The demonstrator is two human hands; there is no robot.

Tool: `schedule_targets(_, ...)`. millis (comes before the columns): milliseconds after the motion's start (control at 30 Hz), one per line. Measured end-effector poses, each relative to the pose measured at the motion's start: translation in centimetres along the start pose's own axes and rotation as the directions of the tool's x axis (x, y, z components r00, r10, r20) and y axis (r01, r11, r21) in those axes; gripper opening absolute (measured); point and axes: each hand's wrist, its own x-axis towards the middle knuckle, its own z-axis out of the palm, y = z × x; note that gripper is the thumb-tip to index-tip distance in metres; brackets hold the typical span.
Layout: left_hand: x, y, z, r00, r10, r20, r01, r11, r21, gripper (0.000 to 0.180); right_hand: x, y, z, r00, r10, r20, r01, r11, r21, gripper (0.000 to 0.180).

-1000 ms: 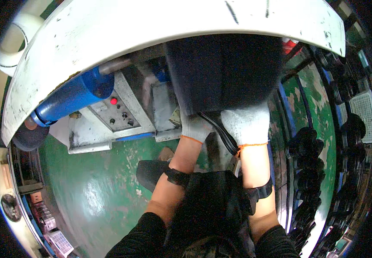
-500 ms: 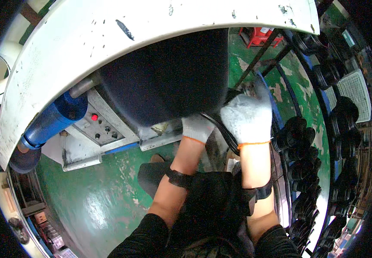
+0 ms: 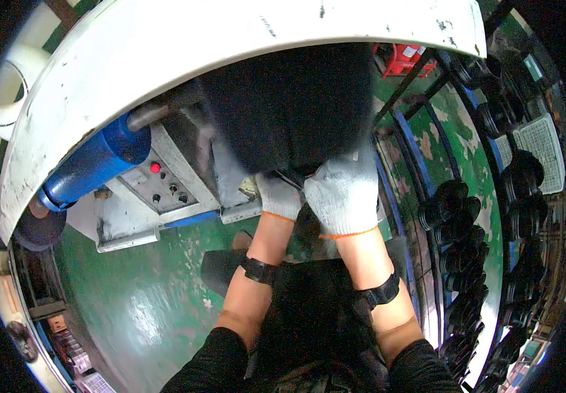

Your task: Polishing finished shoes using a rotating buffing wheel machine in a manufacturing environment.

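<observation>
A big black rubber piece [image 3: 289,105] hangs under the curved white machine housing [image 3: 165,52]. Both my hands wear white knit gloves with orange cuffs. My left hand [image 3: 278,195] grips the piece's lower edge from below. My right hand [image 3: 343,194] is closed on the same lower edge just to the right, knuckles toward me. A black cable or strip runs between the two hands. Black bands circle both forearms.
A grey control box [image 3: 158,190] with a red button stands left of my hands, beside a blue cylinder [image 3: 93,167]. Racks of black round parts [image 3: 456,229] line the right side. The floor [image 3: 139,295] is green and worn. A red object [image 3: 404,59] lies at the back.
The black piece has swung left and toward me between the frames. My hands stay on its lower edge and have come closer together, and my view has tilted.
</observation>
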Motion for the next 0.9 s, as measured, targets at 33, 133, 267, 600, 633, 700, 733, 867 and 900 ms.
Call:
schedule_targets(33, 0.2, 0.2, -0.3, 1.000, -0.003, 0.011, 0.002, 0.998, 0.057, 0.063, -0.5, -0.3, 0.3, 0.996, 0.089, 0.008, -0.089, 0.980, 0.179, 0.045)
schedule_targets(133, 0.2, 0.2, -0.9, 0.998, -0.018, 0.068, 0.012, 0.996, 0.085, 0.062, -2.2, -0.9, 1.0, 0.934, 0.335, 0.127, -0.337, 0.700, 0.629, 0.048)
schedule_targets(267, -2.7, -2.0, 2.9, 0.984, -0.161, 0.074, 0.154, 0.983, 0.099, 0.065, -4.4, -0.5, 0.0, 0.754, 0.517, 0.406, -0.487, 0.025, 0.873, 0.055)
schedule_targets(600, -5.7, -0.3, 2.7, 0.962, -0.241, 0.125, 0.231, 0.969, 0.091, 0.077, -7.0, -5.1, -2.0, 0.712, 0.524, 0.468, -0.462, -0.152, 0.874, 0.049)
schedule_targets(633, -6.4, 0.1, 2.7, 0.925, -0.316, 0.212, 0.309, 0.949, 0.066, 0.076, -7.5, -5.5, -2.6, 0.678, 0.539, 0.500, -0.508, -0.150, 0.849, 0.047)
schedule_targets(700, -7.4, 0.7, 3.2, 0.898, -0.368, 0.242, 0.359, 0.930, 0.082, 0.076, -8.7, -6.7, -4.1, 0.597, 0.594, 0.539, -0.602, -0.113, 0.790, 0.039)
schedule_targets(733, -8.1, 0.8, 3.6, 0.892, -0.374, 0.255, 0.364, 0.927, 0.088, 0.076, -8.9, -7.7, -5.2, 0.610, 0.588, 0.532, -0.595, -0.103, 0.797, 0.039)
schedule_targets(867, -12.9, 1.2, 7.3, 0.859, -0.427, 0.283, 0.405, 0.904, 0.136, 0.103, -11.9, -14.0, -10.8, 0.772, 0.305, 0.558, -0.138, 0.937, -0.321, 0.034)
schedule_targets(900, -14.4, 0.7, 8.9, 0.771, -0.494, 0.400, 0.540, 0.842, -0.001, 0.103, -11.8, -15.7, -12.4, 0.755, 0.155, 0.637, 0.175, 0.889, -0.423, 0.037)
